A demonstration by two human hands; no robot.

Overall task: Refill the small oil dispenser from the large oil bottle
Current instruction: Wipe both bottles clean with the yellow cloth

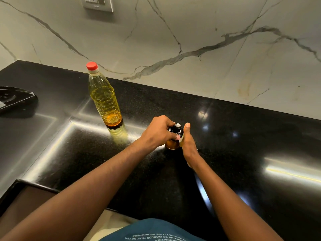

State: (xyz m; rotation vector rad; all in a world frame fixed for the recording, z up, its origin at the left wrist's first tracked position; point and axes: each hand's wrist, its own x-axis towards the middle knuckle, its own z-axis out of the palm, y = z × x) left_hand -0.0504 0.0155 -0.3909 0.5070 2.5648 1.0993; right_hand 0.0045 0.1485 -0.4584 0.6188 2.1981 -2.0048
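Note:
The small oil dispenser [174,136], a dark amber bottle with a black top and silver spout tip, stands upright on the black countertop [243,145]. My left hand [159,132] grips its upper part, fingers curled round the black top. My right hand [188,145] holds the dispenser's right side, thumb pointing up beside the top. The large oil bottle [104,100], clear plastic with yellow oil and a red cap on, stands upright to the left and behind, apart from both hands.
A black appliance [15,100] lies at the counter's left edge. A marble-patterned wall [191,32] with a socket plate [98,3] backs the counter. The counter's front edge [34,184] steps down at lower left.

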